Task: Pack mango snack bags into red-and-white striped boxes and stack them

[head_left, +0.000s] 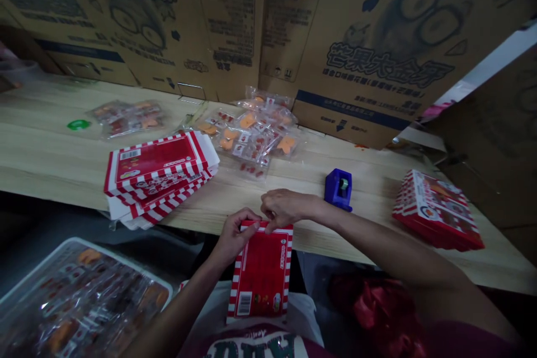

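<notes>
A left hand (pixel 237 238) and a right hand (pixel 285 208) pinched the top edge of a light, stiff red-and-white striped cardboard carton (pixel 262 271), held upright just below a pale wooden table (pixel 54 145).

A long light-wood table (pixel 54 162) runs across the view, its grain pale and its near edge close to the camera. At eleven o'clock lies a fanned stack of flat red-and-white striped cartons (pixel 157 176). Straight ahead at twelve, clear sachets with orange shapes inside (pixel 251 134) lie heaped, and a smaller cluster of the same sachets (pixel 128 118) lies at ten, with a round green sticker (pixel 79 125) just beside it. A blue tape dispenser (pixel 338 189) stands at one o'clock, and a neat pile of red printed boxes (pixel 437 211) sits at two.
</notes>
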`<state>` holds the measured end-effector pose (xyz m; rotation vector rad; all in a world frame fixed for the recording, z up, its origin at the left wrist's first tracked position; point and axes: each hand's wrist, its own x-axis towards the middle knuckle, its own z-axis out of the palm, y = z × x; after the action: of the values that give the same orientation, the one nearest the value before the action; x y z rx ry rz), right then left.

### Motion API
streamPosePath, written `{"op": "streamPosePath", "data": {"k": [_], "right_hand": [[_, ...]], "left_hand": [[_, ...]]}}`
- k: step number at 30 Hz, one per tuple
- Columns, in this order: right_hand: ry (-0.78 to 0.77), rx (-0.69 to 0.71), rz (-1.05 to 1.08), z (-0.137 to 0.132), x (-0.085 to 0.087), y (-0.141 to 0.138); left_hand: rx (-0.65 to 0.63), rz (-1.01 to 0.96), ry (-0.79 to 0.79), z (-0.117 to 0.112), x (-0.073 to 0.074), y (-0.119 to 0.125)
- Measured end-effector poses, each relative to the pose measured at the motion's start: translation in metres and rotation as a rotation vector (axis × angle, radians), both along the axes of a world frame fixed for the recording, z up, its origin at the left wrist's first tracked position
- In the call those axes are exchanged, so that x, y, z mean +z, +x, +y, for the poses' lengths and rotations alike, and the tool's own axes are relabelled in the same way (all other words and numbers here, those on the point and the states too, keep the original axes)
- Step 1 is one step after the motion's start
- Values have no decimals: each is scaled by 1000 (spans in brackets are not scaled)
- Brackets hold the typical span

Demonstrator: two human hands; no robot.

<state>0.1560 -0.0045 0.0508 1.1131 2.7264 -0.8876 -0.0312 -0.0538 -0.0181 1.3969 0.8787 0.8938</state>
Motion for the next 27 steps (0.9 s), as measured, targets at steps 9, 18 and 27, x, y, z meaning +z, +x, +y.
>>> {"op": "streamPosePath", "data": {"k": [9, 18, 27], "right_hand": [[-497, -419, 445, -26, -39, 13], [-1100, -832, 802, -43, -43, 2], [-1113, -950, 902, -50, -28, 13]], "left_hand": [[8, -17, 45, -4, 0, -9], [18, -52, 59, -10, 6, -16], [94, -68, -246, -26, 27, -20]]}}
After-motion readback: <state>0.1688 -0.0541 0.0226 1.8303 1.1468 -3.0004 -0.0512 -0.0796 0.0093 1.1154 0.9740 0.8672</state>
